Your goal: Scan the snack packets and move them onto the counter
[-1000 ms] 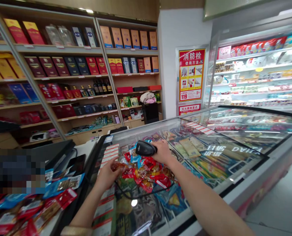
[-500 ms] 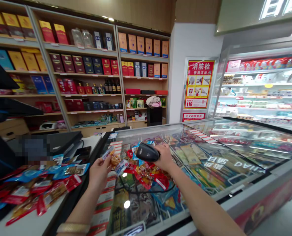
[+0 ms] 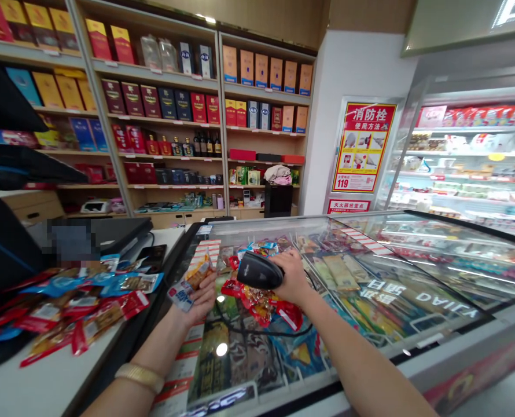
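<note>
My left hand (image 3: pixel 202 300) holds a small snack packet (image 3: pixel 191 282), clear and blue-white with orange-brown contents, over the left side of the glass-topped freezer. Closed round the handle of a black barcode scanner (image 3: pixel 260 271) is my right hand (image 3: pixel 294 277); the scanner's head points left, towards the packet. Beneath the scanner, a pile of red and blue snack packets (image 3: pixel 261 304) lies on the freezer glass, with a black cable looping around it. More red and blue packets (image 3: pixel 88 313) are heaped on the white counter at the left.
The chest freezer (image 3: pixel 418 347) spans the middle and right. A dark monitor (image 3: pixel 1 249) and a black phone (image 3: pixel 152 256) are at the left counter. Shelves of boxes (image 3: pixel 166 124) stand behind, and a lit refrigerated display (image 3: pixel 470 156) at the right.
My left hand has turned, and the packet in it now tilts down to the left, farther from the scanner. The view has shifted slightly left. My right hand still holds the scanner.
</note>
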{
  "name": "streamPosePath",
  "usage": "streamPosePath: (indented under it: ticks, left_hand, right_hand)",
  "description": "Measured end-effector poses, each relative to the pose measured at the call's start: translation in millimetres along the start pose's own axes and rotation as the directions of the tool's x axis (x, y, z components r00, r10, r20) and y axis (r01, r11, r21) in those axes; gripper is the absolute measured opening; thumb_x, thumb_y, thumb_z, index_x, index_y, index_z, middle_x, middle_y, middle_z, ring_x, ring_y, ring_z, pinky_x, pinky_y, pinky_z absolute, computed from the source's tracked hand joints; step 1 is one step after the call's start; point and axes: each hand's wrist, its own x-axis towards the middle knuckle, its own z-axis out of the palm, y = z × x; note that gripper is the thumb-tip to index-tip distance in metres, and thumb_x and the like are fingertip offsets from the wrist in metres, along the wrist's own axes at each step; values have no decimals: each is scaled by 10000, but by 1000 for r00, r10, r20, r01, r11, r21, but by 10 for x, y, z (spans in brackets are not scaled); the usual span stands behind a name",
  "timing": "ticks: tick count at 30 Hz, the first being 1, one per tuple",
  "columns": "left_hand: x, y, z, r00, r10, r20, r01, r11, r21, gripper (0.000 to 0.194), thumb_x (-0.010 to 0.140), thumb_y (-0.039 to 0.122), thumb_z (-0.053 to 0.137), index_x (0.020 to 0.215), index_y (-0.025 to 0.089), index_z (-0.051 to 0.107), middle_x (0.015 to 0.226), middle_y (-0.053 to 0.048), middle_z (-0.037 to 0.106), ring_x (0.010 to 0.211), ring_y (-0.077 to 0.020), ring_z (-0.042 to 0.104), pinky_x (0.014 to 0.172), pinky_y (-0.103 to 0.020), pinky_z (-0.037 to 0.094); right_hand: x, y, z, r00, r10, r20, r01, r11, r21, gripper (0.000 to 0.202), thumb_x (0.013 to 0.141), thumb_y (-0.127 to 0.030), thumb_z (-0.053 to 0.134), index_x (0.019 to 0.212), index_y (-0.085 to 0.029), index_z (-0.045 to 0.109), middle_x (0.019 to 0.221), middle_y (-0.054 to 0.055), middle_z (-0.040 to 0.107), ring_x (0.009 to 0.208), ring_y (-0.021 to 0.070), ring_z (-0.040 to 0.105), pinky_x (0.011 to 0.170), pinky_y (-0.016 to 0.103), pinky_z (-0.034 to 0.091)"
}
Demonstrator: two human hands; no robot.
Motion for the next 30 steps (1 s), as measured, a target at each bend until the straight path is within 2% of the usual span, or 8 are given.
streamPosePath:
  ticks: [8, 12, 19, 23, 25, 27, 28, 30]
  left_hand:
    - [81, -54, -76, 997, 30, 75, -39, 991, 129, 276, 983, 61, 354, 819, 123, 567, 550, 80, 344, 278, -3, 213, 279, -131, 171]
    - [121, -44, -141, 995, 43, 90, -56, 988, 146, 240, 967, 82, 431, 771, 132, 560, 553, 75, 364, 289, -6, 222, 281, -131, 204]
    - [144, -28, -175, 993, 40, 111, -57, 985, 161, 269, 973, 76, 389, 783, 132, 572, 543, 67, 373, 292, -14, 229, 278, -127, 203]
    - [98, -55, -111, 992, 98, 78, -113, 969, 220, 265, 964, 108, 443, 712, 149, 519, 518, 67, 384, 299, -11, 234, 293, -120, 207]
    - [69, -41, -43, 984, 177, 25, -176, 937, 301, 246, 945, 120, 495, 702, 159, 495, 523, 58, 420, 323, -18, 285, 318, -122, 240]
    - [51, 18, 34, 936, 345, -69, -291, 869, 401, 187, 922, 134, 557, 747, 167, 499, 555, 52, 473, 357, -28, 355, 348, -124, 277]
    - [45, 67, 68, 879, 457, -137, -356, 819, 450, 153, 912, 131, 576, 786, 175, 500, 579, 53, 499, 381, -37, 401, 368, -125, 304]
    - [31, 204, 114, 685, 672, -282, -478, 706, 524, 160, 894, 93, 579, 876, 204, 465, 638, 63, 540, 448, -57, 498, 430, -134, 384]
  right_hand:
    - [1, -36, 35, 997, 6, 79, -9, 999, 41, 333, 641, -337, 745, 956, -233, 715, 973, 66, 783, 876, 247, 679, 824, 375, 388]
    - [6, -42, 29, 993, 30, 112, -34, 999, 37, 297, 653, -318, 734, 936, -232, 707, 899, 45, 774, 848, 237, 677, 823, 369, 377]
    - [10, -39, 18, 987, 48, 152, -53, 998, 28, 265, 625, -276, 685, 886, -226, 694, 877, 46, 767, 854, 245, 685, 820, 370, 358]
    - [-10, -18, 37, 990, 50, 130, -53, 998, 22, 349, 618, -290, 689, 961, -230, 712, 982, 69, 779, 918, 257, 687, 849, 371, 370]
    - [-20, -5, 41, 992, 53, 113, -56, 998, 18, 327, 638, -306, 685, 955, -231, 715, 974, 70, 780, 912, 256, 687, 847, 370, 373]
    - [-27, 13, 39, 995, 56, 87, -57, 998, 9, 298, 659, -328, 683, 938, -229, 714, 945, 69, 777, 892, 257, 687, 841, 371, 374]
    - [-30, 24, 37, 996, 55, 74, -56, 998, 4, 296, 664, -337, 687, 938, -229, 713, 938, 70, 776, 884, 258, 686, 843, 372, 376]
    - [-33, 47, 32, 997, 49, 60, -49, 999, -8, 305, 666, -338, 696, 951, -228, 715, 927, 71, 774, 871, 258, 681, 848, 373, 381]
